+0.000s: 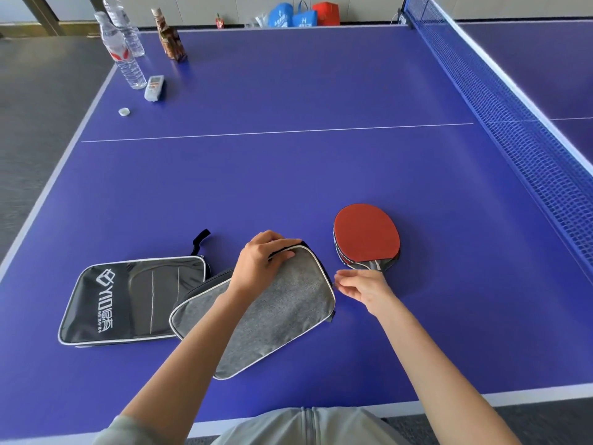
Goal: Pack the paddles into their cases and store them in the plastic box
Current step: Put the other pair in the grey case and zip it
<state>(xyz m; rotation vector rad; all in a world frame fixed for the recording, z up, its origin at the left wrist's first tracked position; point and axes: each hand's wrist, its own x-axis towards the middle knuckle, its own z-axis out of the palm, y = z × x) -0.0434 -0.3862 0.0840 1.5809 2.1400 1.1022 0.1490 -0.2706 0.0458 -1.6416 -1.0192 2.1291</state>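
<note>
Left grip [263, 258]: fingers curled over grey case [272, 313] far corner, pinning it on worktop [288, 175]. Right grip [362, 289]: I see fingers loosely curled, apparently pinching at its edge. Paddles [367, 236]: stacked, 12 o'clock of right grip, handle toward it; right nearer.

A blue table [288, 175] fills the frame, its net [513, 130] running down the right. Grey floor [35, 123] lies at left. Upper edge: pale wall [199, 8], with bags [301, 14] below it.
</note>
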